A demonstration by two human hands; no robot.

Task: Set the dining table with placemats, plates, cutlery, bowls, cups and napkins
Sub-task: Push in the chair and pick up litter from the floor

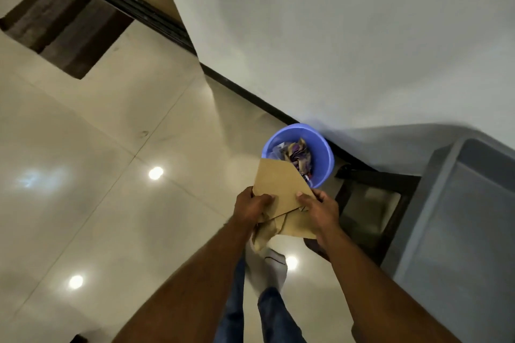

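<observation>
A brown paper wrapper [278,184], partly folded and crumpled at its lower end, is held in front of me above the floor. My left hand [250,206] grips its left edge and my right hand [320,210] grips its right corner. Just beyond the paper stands a blue waste bin [323,153] with crumpled wrappers inside; the paper's top edge overlaps the bin's near rim in view. No tableware is visible.
The bin stands against a white wall [334,36] with a dark skirting. A grey table top [459,231] with dark legs fills the right side. A brown mat [64,25] lies on the glossy tiled floor at upper left. My feet are below the hands.
</observation>
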